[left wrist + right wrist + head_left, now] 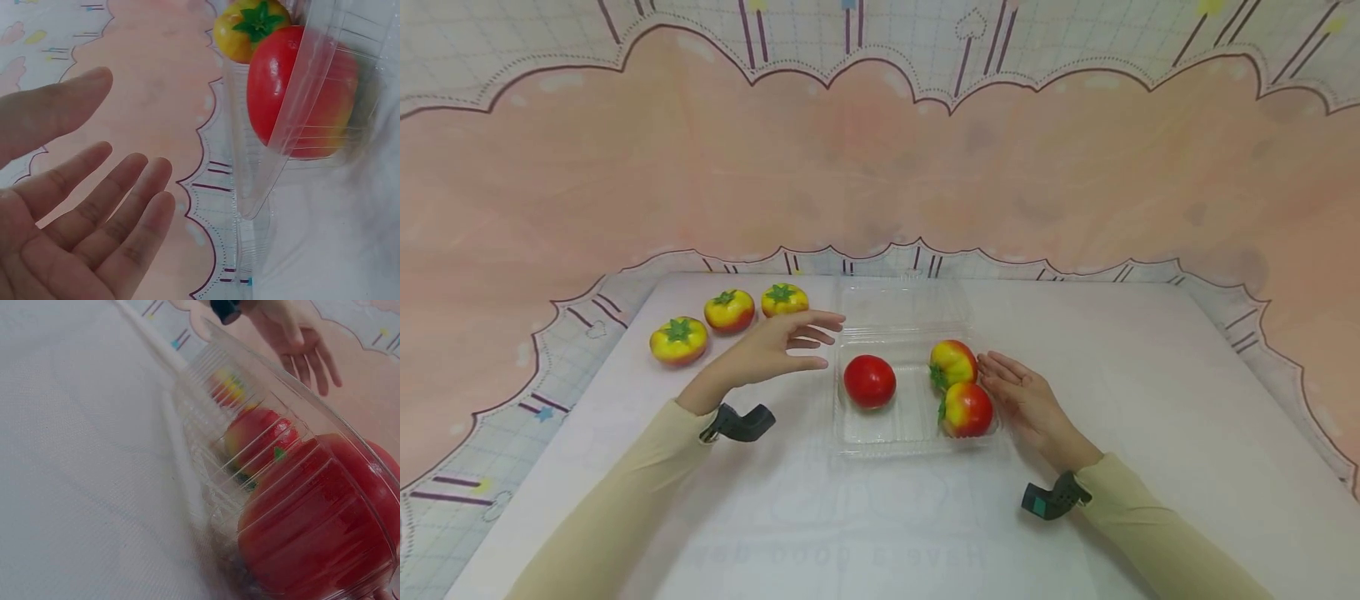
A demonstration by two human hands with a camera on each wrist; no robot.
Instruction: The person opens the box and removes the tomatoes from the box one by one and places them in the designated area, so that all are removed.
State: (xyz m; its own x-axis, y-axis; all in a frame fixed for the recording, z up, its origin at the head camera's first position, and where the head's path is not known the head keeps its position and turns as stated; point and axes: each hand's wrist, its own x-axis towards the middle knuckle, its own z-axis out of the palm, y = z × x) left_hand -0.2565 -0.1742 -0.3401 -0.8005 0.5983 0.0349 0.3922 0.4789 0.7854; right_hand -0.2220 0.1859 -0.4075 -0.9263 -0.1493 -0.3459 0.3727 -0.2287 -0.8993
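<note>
Clear box holds three fruits; right fingers beside.

Left hand hides part of one fruit; lettering seems blurred.

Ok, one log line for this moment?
left hand: empty | right hand: beside clear container | lid: open | inside fruits: three | outside fruits: three

Fruits are red and yellow — leaves green, backdrop peach, scallop-lined.
</note>
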